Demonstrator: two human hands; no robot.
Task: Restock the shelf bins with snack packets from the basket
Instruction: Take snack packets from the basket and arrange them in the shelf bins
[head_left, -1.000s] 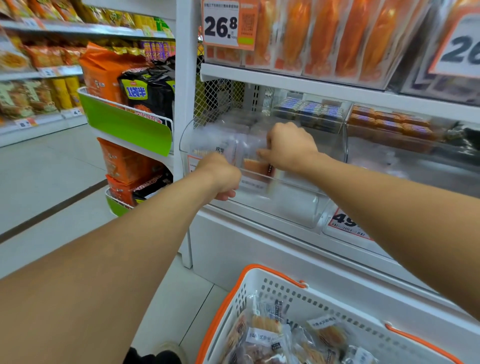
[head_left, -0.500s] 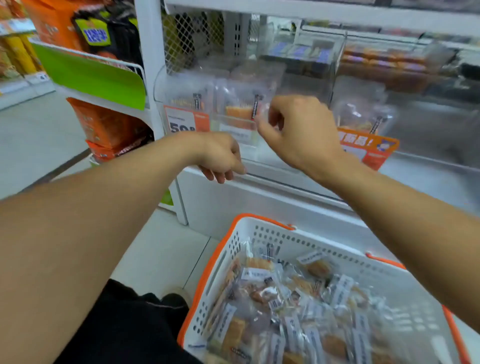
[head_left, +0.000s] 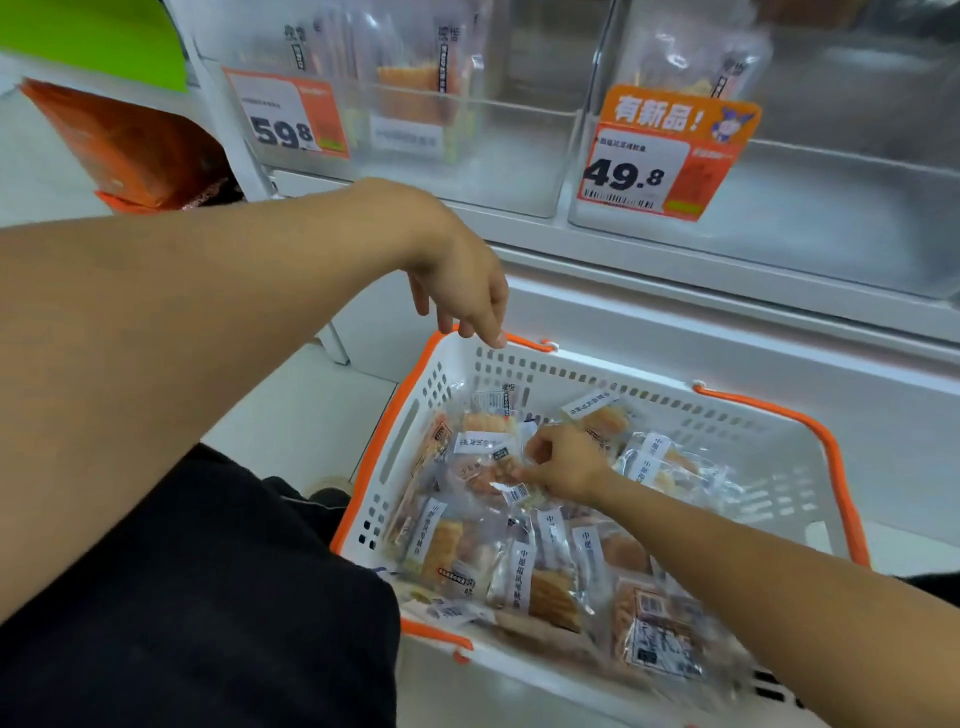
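A white basket with orange handles (head_left: 769, 457) sits low in front of me, filled with several clear snack packets (head_left: 540, 577). My right hand (head_left: 566, 467) is down inside it, fingertips pinching a packet (head_left: 488, 475) near the top of the heap. Over the basket's far left rim hangs my left hand (head_left: 462, 291), fingers drooping loosely and holding nothing. Above stand two clear shelf bins. The left bin (head_left: 498, 171) holds a few upright packets (head_left: 415, 88). In the right bin (head_left: 841, 223) I see one packet (head_left: 691, 57) at its back.
Price tags reading 59.8 (head_left: 285, 119) and 49.8 (head_left: 654, 166) hang on the bin fronts. Orange snack bags (head_left: 130, 145) fill a side rack at the left. My black-trousered knee (head_left: 208, 597) is beside the basket. A white shelf ledge (head_left: 727, 312) runs under the bins.
Both hands have left the left bin and come down. The right hand dropped into the basket onto a packet; the left now hangs over the basket rim. My view tilted downward.
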